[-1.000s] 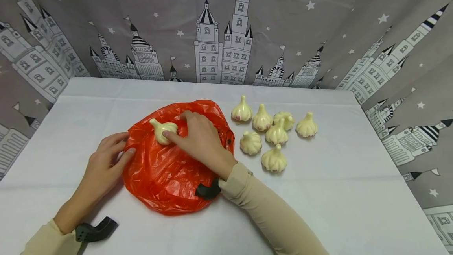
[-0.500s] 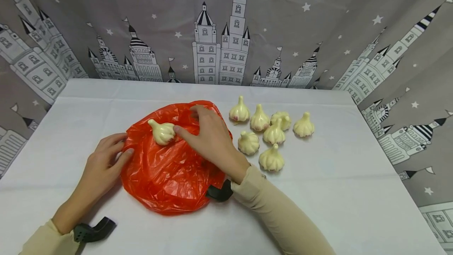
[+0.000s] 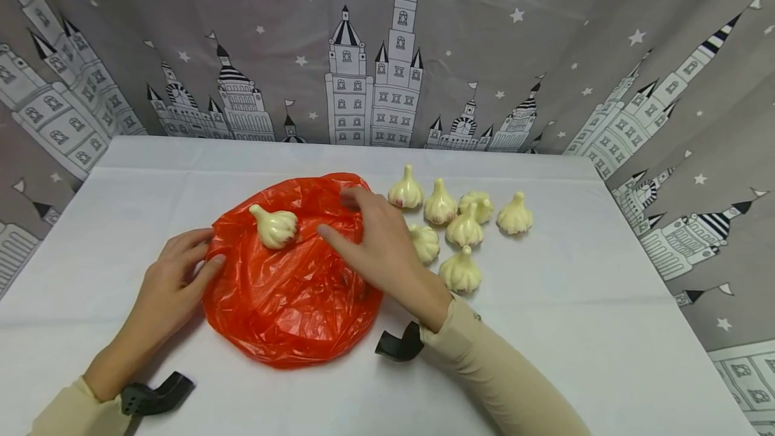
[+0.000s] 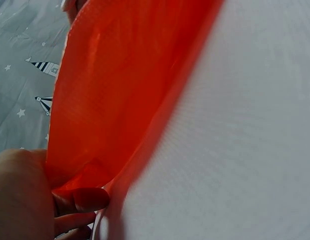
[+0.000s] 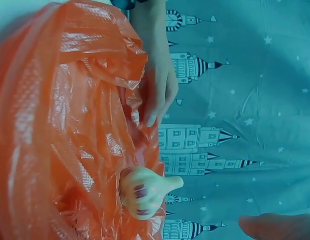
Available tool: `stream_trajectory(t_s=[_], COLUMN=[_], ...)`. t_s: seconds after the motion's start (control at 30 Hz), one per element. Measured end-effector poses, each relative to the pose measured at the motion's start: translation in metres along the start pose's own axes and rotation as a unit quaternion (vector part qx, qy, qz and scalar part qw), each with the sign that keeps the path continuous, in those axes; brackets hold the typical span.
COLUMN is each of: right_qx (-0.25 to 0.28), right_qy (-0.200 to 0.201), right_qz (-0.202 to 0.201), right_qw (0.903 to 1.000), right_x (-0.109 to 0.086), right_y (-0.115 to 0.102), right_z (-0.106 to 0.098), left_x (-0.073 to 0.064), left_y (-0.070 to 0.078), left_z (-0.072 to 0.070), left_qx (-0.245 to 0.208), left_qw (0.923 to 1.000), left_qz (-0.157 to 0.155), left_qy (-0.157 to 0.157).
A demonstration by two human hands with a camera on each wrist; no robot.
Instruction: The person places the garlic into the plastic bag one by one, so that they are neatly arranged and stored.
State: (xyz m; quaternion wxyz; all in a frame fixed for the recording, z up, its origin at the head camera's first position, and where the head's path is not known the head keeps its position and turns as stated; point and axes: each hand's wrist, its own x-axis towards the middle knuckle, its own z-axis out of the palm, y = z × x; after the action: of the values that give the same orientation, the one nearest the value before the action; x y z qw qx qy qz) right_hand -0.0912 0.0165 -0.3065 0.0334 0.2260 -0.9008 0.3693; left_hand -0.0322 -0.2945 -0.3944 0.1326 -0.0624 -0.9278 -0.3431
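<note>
A red plastic bag (image 3: pixel 290 315) lies spread on the white table. My left hand (image 3: pixel 172 281) holds its left edge, and in the left wrist view the thumb and fingers (image 4: pixel 92 199) pinch the thin red film. One garlic bulb (image 3: pixel 275 227) sits on the bag, its stem pointing up and left; the right wrist view shows purple marks on this bulb (image 5: pixel 142 192). Over the bag's right side is my right hand (image 3: pixel 387 241), thumb and fingers spread, holding nothing. A gap separates it from the bulb. Part of another garlic bulb (image 3: pixel 426 244) is hidden behind it.
Several more garlic bulbs (image 3: pixel 465 227) stand in a loose group right of the bag. A grey curtain (image 3: pixel 484 39) printed with castles and stars hangs behind the table (image 3: pixel 575 355). Black wrist devices (image 3: pixel 159 394) sit at both wrists.
My right hand has let go of the garlic bulb and moved right, away from it. The bulb stays on the bag. The left hand keeps its place at the bag's edge.
</note>
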Motion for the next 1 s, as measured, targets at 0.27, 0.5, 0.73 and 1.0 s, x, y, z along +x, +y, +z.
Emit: stream_trajectory(t_s=[0.27,0.5,0.73,1.0], right_qx=[0.009,0.011,0.008,0.008], right_qy=[0.031,0.058,0.092,0.106], right_qz=[-0.027,-0.038,-0.044,-0.038], right_qw=[0.9991,0.9975,0.9948,0.9936], right_x=[-0.009,-0.018,-0.024,-0.033], right_y=[0.008,0.021,0.033,0.050], right_z=[-0.011,-0.025,-0.037,-0.056], left_x=[0.000,-0.001,-0.001,-0.001], left_y=[0.001,0.002,0.001,0.001], left_z=[0.000,0.000,-0.001,0.001], left_qx=[0.005,0.007,0.006,0.004], left_qw=[1.0000,0.9999,0.9999,0.9999], left_qz=[-0.003,-0.013,-0.015,-0.009], left_qy=[0.000,-0.002,-0.004,-0.001])
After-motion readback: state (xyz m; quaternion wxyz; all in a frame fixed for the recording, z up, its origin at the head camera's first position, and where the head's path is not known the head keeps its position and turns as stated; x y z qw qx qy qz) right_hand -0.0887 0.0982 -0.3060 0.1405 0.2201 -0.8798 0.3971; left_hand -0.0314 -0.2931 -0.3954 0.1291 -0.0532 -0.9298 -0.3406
